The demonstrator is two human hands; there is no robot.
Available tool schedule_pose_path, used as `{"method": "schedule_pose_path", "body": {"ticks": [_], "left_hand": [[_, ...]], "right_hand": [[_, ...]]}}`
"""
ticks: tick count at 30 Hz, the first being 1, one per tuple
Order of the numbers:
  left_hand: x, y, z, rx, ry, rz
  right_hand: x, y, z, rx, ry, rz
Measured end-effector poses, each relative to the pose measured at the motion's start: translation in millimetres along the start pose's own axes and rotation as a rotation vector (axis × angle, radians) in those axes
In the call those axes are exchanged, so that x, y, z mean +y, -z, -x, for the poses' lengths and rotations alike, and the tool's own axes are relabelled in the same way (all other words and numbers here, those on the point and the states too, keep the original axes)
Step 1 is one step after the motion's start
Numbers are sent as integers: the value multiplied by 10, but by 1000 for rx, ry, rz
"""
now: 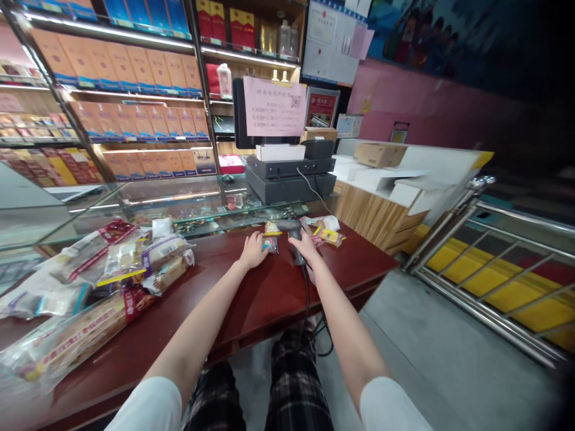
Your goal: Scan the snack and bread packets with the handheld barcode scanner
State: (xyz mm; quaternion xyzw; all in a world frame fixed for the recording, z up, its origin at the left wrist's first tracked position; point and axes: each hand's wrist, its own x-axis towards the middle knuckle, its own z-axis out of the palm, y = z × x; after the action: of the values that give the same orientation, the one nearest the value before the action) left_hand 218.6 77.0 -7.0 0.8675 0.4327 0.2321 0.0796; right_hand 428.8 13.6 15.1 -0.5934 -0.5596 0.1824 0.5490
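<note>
My left hand (254,251) rests low over the dark red table, its fingers closed on the left edge of a small blue-and-red snack packet (271,245). My right hand (306,248) is wrapped round the grip of a dark barcode scanner (298,258), whose cable drops over the table's front edge. The scanner's head lies just right of that packet. Behind the packet is another small snack packet (272,228) with a yellow edge. Right of my right hand, a yellow snack packet (331,236) lies beside a crumpled white wrapper (331,223).
Several bagged snacks (166,251) are heaped on the left of the table (215,281). Behind it stand a glass display counter (179,188) and a cash drawer with a monitor (291,179). A metal railing (516,221) runs along the right.
</note>
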Motion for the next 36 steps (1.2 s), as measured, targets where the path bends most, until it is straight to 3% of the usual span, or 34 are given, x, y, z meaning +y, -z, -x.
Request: {"method": "schedule_pose_path", "body": {"ticks": [5,15,22,28,36], "left_hand": [[193,-110,-196,5,-14,-26],[342,-326,-444,-6,-54,-123],[320,-357,-461,-51,-32,-172],[385,-315,-503,-108,48,-250],[413,-353,-570,-95,24,-295]], "right_hand": [[93,355,-21,74,75,167],[341,882,-316,9,-49,477],[541,1024,-572,-1,-194,508],[596,1090,-633,-29,-287,512],[674,1114,-692,-19,-256,481]]}}
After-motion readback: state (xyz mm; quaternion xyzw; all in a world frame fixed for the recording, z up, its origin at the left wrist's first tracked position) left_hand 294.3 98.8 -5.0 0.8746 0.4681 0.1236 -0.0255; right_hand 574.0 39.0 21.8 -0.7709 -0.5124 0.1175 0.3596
